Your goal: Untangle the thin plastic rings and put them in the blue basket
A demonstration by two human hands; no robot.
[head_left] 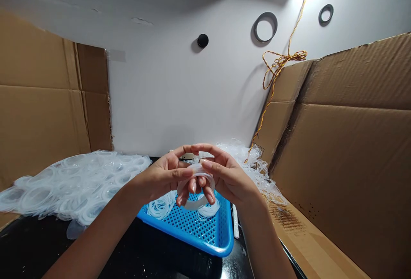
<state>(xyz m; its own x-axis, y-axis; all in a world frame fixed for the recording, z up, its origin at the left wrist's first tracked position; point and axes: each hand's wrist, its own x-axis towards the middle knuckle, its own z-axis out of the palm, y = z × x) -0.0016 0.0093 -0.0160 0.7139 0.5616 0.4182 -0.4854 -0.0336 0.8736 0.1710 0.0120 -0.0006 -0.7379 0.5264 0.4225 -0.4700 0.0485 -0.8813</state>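
A translucent white ring (196, 204) is held upright between both hands, above a blue perforated basket (192, 237). My left hand (167, 172) pinches its upper left part, thumb on the near side and some fingertips through the opening. From the right, my right hand (226, 174) grips the same ring, its thumb near the top and fingertips inside the opening. Both index fingers arch above the ring and nearly meet. In the basket lie two bundles of thin clear rings, one at the left (160, 206) and one (209, 209) partly behind the ring.
Clear rings and discs (80, 180) are heaped at the left; thin clear loops (263, 180) lie at the right. Cardboard panels (356, 155) stand on both sides. A yellow twisted cord (266, 105) hangs against the white wall (180, 95). The table (138, 244) is black.
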